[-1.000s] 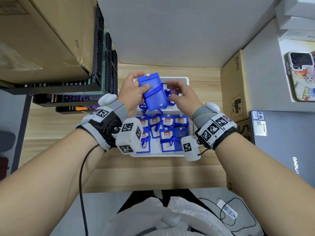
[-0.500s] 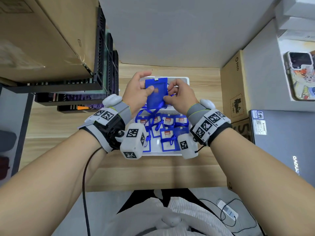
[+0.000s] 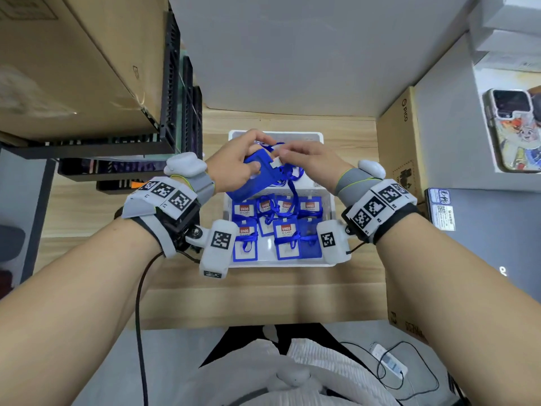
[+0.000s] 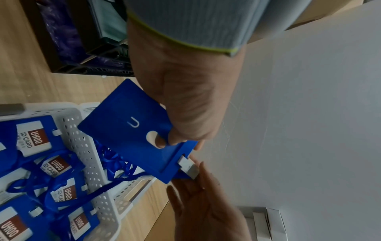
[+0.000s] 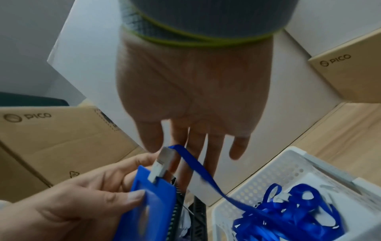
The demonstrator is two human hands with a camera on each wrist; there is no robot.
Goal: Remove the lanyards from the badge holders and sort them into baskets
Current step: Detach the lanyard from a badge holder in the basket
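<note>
The left hand [image 3: 234,168] grips a blue badge holder [image 3: 257,178] by its edges, thumb on the face and fingers curled round the back, holding it tilted in the air above the far end of the near basket [image 3: 281,263]. The right hand [image 3: 307,165] works at the white clip [image 3: 275,163] on the holder's top edge: in the right wrist view the thumb and forefinger pinch the clip where the blue lanyard [image 5: 198,164] joins it, while the other fingers [image 5: 237,150] hang straight and relaxed. From the clip the lanyard runs down into the far basket [image 5: 296,164], which already holds a loose tangle of blue ribbon.

The near basket holds about 8 badge holders with their lanyards attached, lying flat in 2 rows. A tan box [image 3: 401,148] stands to the right and dark racks [image 3: 175,83] to the left.

The step in hand looks like unclipping this lanyard from its holder. The next move likely calls for a firm squeeze or pull on the clip while the left hand keeps the holder steady, then dropping the freed lanyard in the far basket. Where the bare holder goes cannot be told here.
</note>
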